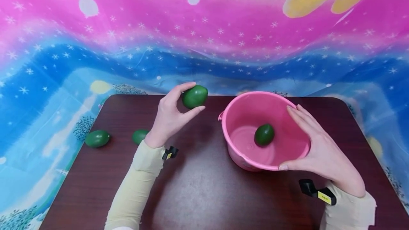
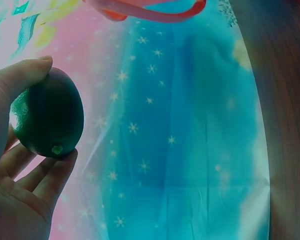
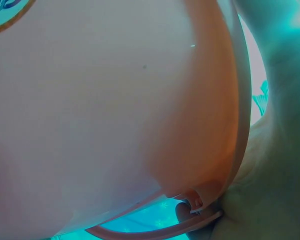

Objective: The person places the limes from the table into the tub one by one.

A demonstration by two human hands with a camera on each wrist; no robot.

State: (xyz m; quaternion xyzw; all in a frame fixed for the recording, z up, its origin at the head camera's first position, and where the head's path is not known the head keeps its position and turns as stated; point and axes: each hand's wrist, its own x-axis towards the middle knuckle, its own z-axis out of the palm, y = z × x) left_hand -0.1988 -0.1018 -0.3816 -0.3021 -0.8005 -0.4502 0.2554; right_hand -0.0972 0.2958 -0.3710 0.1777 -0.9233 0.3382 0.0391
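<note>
My left hand [image 1: 168, 116] holds a glossy dark green avocado [image 1: 195, 97] between thumb and fingers, above the table and left of the bucket. In the left wrist view the same avocado [image 2: 50, 115] shows its small pale stem end. On the right, my right hand [image 1: 322, 148] grips the rim of a pink bucket [image 1: 234, 152], which stands tilted so that its inside faces me. Another avocado [image 1: 264, 135] lies inside the bucket. The right wrist view is mostly filled by the bucket's outer wall [image 3: 100, 115], with part of the hand [image 3: 275, 165] at its edge.
Two more avocados lie on the left of the dark brown table [image 1: 198, 194]: one avocado [image 1: 97, 138] near the left edge, the other avocado [image 1: 139, 136] partly hidden behind my left wrist. A colourful snowflake-patterned cloth [image 1: 179, 38] hangs behind the table.
</note>
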